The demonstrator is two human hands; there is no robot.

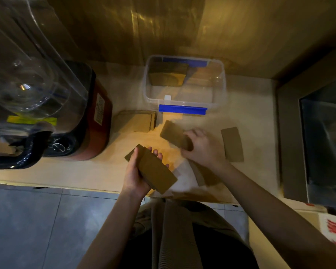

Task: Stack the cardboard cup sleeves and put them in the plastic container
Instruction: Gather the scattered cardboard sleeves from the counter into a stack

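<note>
A stack of flattened cardboard cup sleeves (153,168) sits in the left hand (137,174), held above the front edge of the counter (66,171); the thumb lies along the stack's left side and the fingertips curl up past its far edge, so the hand is closed around it. Just beyond and to the right, the right hand (202,147) pinches a single sleeve (173,133) by its near end, fingers wrapped over it, the far end pointing toward the plastic container (183,82).

That container is clear with blue clips on its near and far rims, and stands open at the back of the counter. Inside it, against its left wall, a bundle of sleeves (168,74) already stands on edge. Just in front of the container's left corner lies another flat pile of sleeves (137,121). In front of its right corner, to the right of the right hand, one loose sleeve (232,144) lies flat on the counter. More sleeves (202,174) lie under the right wrist, partly hidden.

Left of the container stands a blender (47,105) with a clear jug and red base. Well to the container's right is a dark sink (326,144), blurred.
</note>
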